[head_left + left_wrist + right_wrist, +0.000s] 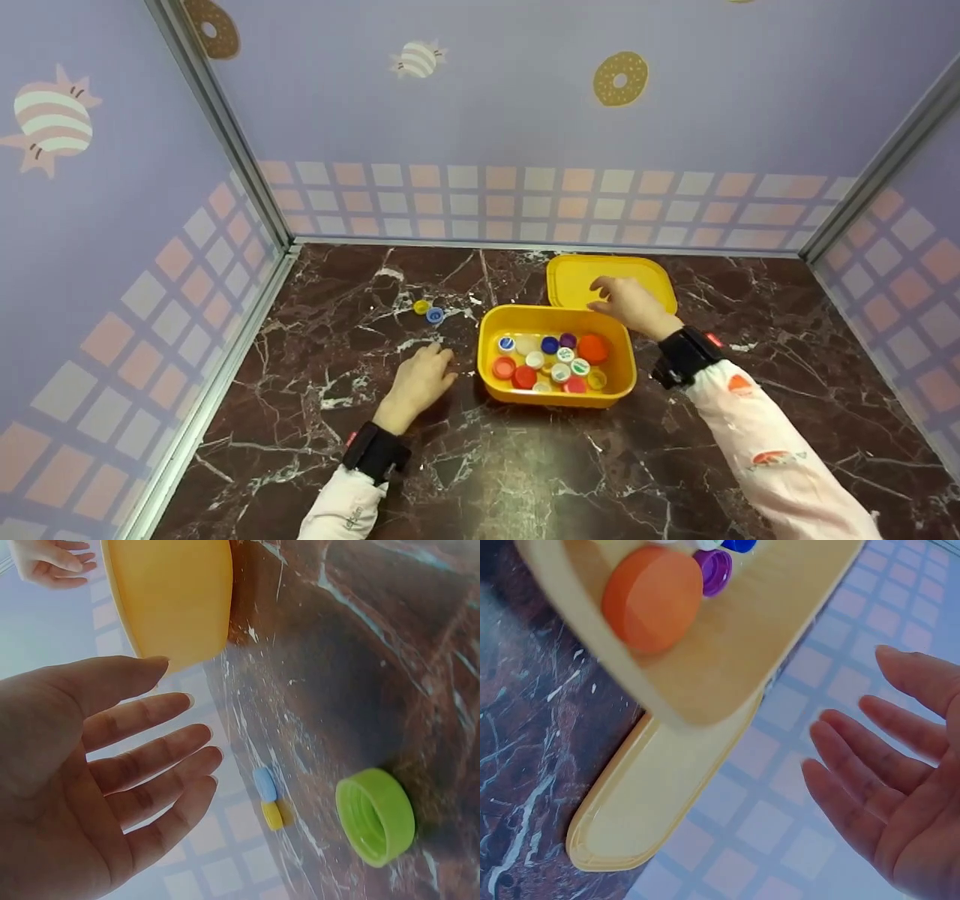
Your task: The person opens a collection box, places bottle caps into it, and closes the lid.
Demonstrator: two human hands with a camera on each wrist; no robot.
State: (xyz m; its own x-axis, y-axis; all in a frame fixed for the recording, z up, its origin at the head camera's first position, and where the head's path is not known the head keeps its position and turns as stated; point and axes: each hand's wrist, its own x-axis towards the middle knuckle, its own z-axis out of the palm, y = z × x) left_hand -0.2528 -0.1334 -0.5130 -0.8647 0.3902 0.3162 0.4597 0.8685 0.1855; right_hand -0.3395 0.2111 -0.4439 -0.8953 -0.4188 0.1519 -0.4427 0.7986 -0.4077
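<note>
Currently, I have both hands loose around the yellow box point(555, 397), which holds mixed bottle caps point(524, 376) at mid-table. The right hand point(636, 304) hovers by the box's back right corner, over the lid point(570, 279), fingers apart and gripping nothing; the left hand point(418, 381) is left of the box, fingers likewise spread. Marble tabletop point(525, 480) runs from the box's front wall to the bottom of my head view, and broadly toward the right panel point(892, 300). The lid lies behind the box, near the back wall point(517, 112); whether its edge touches the box, I can't tell. Beyond the left fingertips sit 2 caps side by side, a blue cap point(435, 315) and a yellow cap point(421, 307); the left wrist camera gives me a green cap point(375, 817) too. Some white caps point(580, 367) carry print, and the left sleeve point(345, 506) lettering, all too small to read.
</note>
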